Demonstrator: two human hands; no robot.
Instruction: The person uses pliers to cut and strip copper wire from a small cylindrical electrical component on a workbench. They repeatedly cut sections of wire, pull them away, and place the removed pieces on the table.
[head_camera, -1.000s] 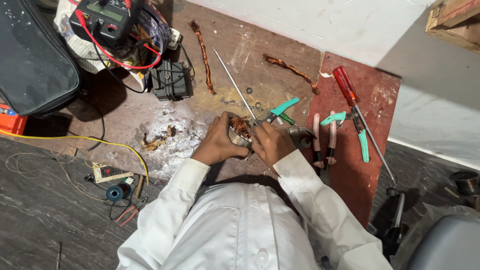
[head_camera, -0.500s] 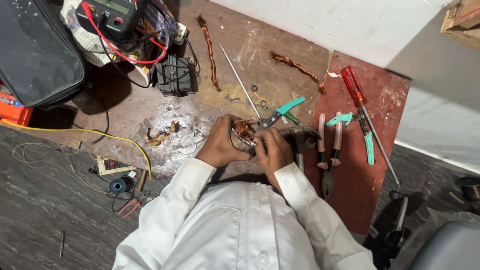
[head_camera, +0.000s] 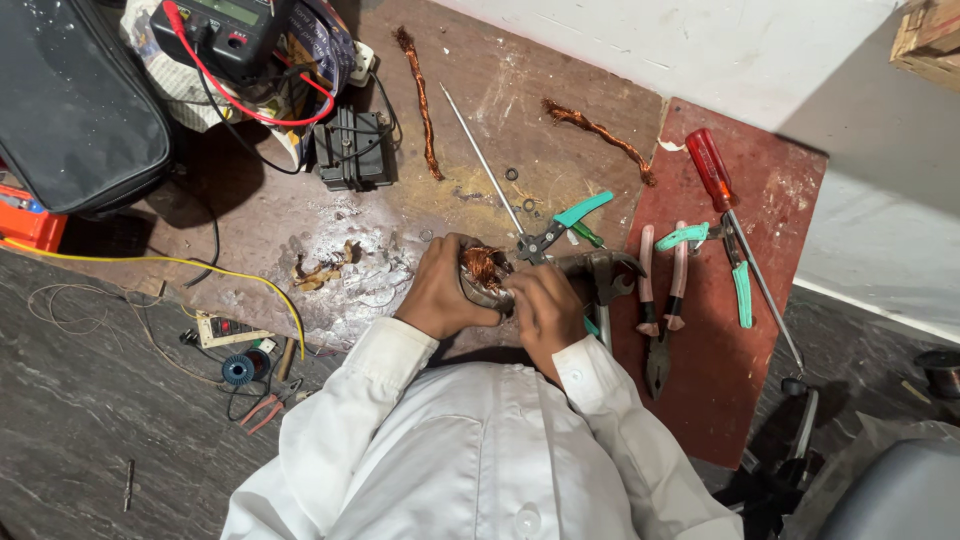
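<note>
Hardly anything has moved since the earlier frames, both hands stay locked on the same part. Head view: left hand (head_camera: 440, 295) and right hand (head_camera: 545, 310) have their fingers clamped around a small motor piece with copper winding (head_camera: 484, 268), probably to steady it just off the bench (head_camera: 480, 120). Can't tell its long axis, it's mostly covered. Green-handled pliers (head_camera: 560, 225) lie just beyond the fingers, pink-handled pliers (head_camera: 660, 300) off to their right.

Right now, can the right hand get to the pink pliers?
Probably yes. The right hand grips the copper-wound part with the left hand, but the pink pliers lie close beside it, with only a dark tool between.
</note>
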